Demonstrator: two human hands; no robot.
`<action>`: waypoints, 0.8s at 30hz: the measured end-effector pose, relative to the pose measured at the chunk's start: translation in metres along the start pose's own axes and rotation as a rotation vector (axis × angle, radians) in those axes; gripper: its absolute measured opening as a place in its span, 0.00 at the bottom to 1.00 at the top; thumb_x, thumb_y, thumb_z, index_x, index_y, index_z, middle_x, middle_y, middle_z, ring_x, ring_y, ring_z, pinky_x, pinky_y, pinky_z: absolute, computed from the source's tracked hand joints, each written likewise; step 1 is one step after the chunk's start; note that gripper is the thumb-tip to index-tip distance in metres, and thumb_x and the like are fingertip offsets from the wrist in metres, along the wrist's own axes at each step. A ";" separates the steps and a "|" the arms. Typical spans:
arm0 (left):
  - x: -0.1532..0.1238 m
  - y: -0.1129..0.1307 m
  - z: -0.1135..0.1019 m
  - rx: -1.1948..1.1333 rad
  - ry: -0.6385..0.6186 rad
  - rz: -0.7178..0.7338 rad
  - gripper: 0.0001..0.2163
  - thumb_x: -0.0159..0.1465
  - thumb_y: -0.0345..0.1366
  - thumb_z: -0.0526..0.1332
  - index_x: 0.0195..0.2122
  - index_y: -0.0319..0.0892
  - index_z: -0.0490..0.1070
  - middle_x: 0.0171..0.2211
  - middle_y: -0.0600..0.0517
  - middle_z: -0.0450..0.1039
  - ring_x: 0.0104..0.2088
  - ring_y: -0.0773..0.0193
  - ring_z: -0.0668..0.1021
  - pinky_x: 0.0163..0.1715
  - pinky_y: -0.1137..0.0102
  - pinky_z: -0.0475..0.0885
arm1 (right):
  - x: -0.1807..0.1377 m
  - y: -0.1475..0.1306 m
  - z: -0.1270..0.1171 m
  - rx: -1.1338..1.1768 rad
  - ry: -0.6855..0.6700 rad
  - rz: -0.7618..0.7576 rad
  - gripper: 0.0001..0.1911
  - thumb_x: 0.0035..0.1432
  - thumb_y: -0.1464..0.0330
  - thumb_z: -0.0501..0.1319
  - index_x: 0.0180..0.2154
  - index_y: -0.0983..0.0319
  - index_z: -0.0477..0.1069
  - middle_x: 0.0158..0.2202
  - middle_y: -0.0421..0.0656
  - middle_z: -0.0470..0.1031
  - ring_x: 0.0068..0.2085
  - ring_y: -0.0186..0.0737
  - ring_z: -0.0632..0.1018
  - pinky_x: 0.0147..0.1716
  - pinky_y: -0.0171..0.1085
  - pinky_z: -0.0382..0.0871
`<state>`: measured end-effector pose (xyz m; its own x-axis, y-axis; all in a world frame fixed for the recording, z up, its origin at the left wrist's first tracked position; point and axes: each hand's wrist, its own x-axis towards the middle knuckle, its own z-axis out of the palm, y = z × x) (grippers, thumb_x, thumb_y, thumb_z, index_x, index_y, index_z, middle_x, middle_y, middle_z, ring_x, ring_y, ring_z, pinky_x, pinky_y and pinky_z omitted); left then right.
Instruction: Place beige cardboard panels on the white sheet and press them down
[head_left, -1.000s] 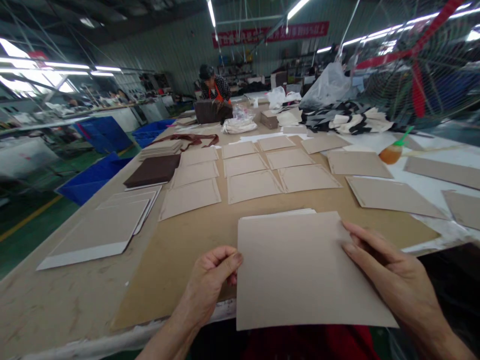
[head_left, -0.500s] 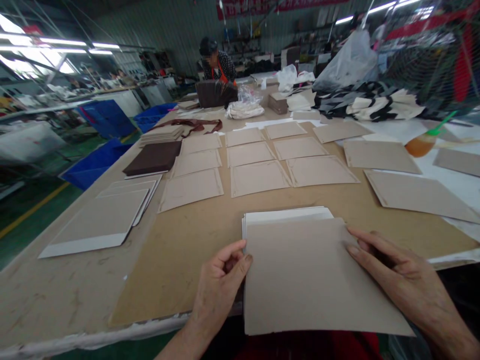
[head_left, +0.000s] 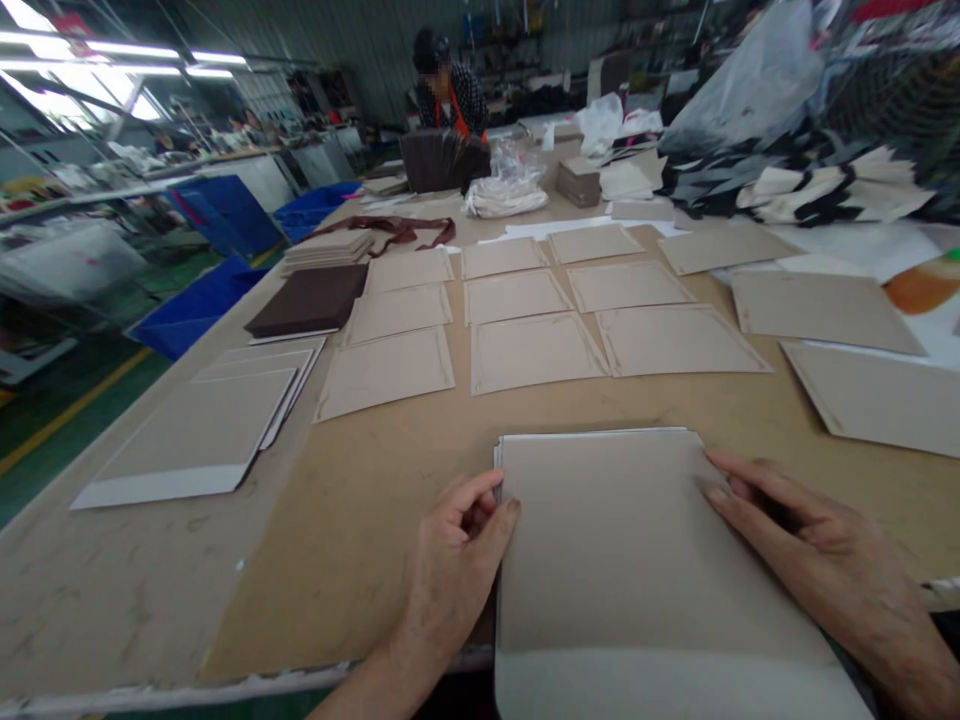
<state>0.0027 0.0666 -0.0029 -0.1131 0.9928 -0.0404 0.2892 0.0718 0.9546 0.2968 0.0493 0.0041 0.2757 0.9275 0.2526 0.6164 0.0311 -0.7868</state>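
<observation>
A beige sheet point(head_left: 600, 540) lies over a stack of sheets at the table's near edge, its far corners rounded. A pale strip point(head_left: 667, 680) shows along the near side. My left hand point(head_left: 465, 560) pinches the sheet's left edge between thumb and fingers. At the right edge, my right hand point(head_left: 810, 540) grips near the far corner, thumb on top and fingers curled by the edge. How many layers either hand holds is hidden. Beyond the stack, several beige panels point(head_left: 536, 350) with marked borders lie in rows on the brown board point(head_left: 360, 530).
To the left lie loose beige sheets point(head_left: 202, 425) and a dark brown stack point(head_left: 307, 300). Blue bins point(head_left: 196, 305) stand beside the table. A person point(head_left: 450, 90) works at the far end. Black and white scraps point(head_left: 832, 185) and an orange bottle point(head_left: 926, 285) are at right.
The top beige sheet has slid away from me over the stack. The white strip at the far edge is covered, and a pale strip now shows at the near side. Both hands keep their grip.
</observation>
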 end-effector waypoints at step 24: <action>0.000 -0.008 -0.004 0.178 0.014 0.077 0.15 0.58 0.47 0.68 0.47 0.54 0.79 0.29 0.56 0.71 0.30 0.64 0.74 0.31 0.74 0.70 | -0.001 0.014 0.005 -0.002 -0.082 -0.012 0.13 0.63 0.62 0.63 0.49 0.56 0.77 0.28 0.37 0.67 0.29 0.36 0.72 0.28 0.33 0.67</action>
<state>-0.0036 0.0653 -0.0093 -0.0971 0.9946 0.0359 0.4607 0.0129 0.8875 0.3013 0.0503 -0.0101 0.2070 0.9545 0.2147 0.6210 0.0414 -0.7827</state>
